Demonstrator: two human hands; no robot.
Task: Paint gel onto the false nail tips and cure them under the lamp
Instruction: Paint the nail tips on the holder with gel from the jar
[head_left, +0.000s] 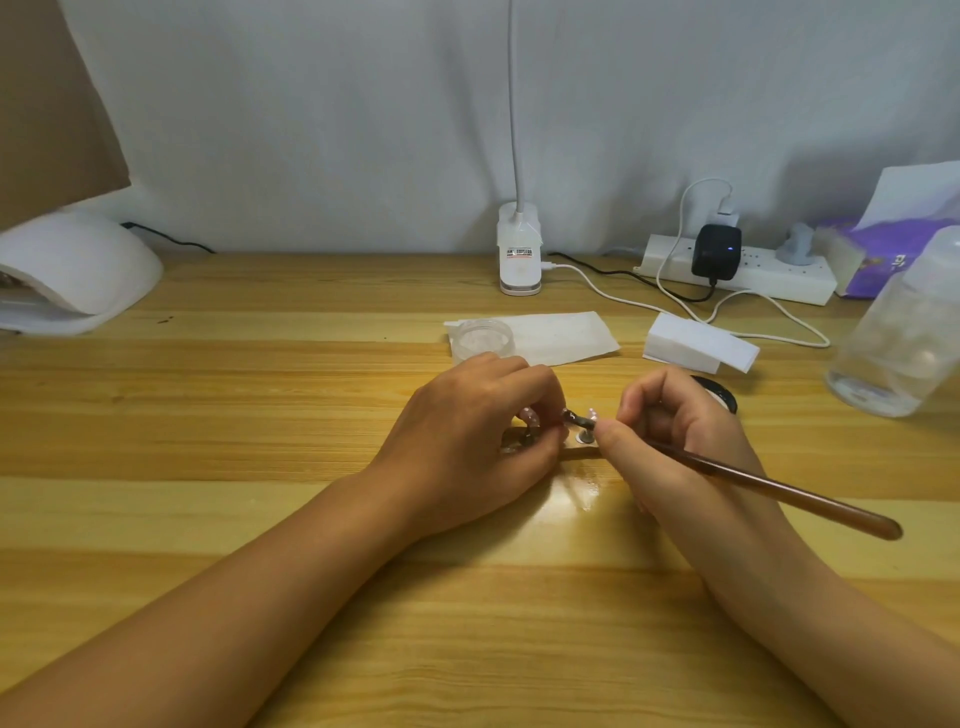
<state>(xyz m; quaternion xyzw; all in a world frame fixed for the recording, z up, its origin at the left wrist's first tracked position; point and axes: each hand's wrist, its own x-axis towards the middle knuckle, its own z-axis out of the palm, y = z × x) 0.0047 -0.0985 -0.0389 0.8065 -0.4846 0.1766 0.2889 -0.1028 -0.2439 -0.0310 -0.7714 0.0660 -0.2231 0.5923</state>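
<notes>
Gel being brushed onto a mounted nail tip, mid-table.

The left hand (467, 431) curls over the nail stand (579, 451) and grips it, likely so the tips cannot shift under the bristles. The right hand (685, 431) pinches the brush (779, 491) low, near its working end, pen-fashion for fine control, and the brown handle angles out to the near right. The brush end meets a false nail tip (591, 414) between the two hands. The curing lamp (78, 270) sits at the far left, well apart, so curing looks not yet begun. A small clear jar (485, 332) lies just beyond the left hand, within easy reach.
</notes>
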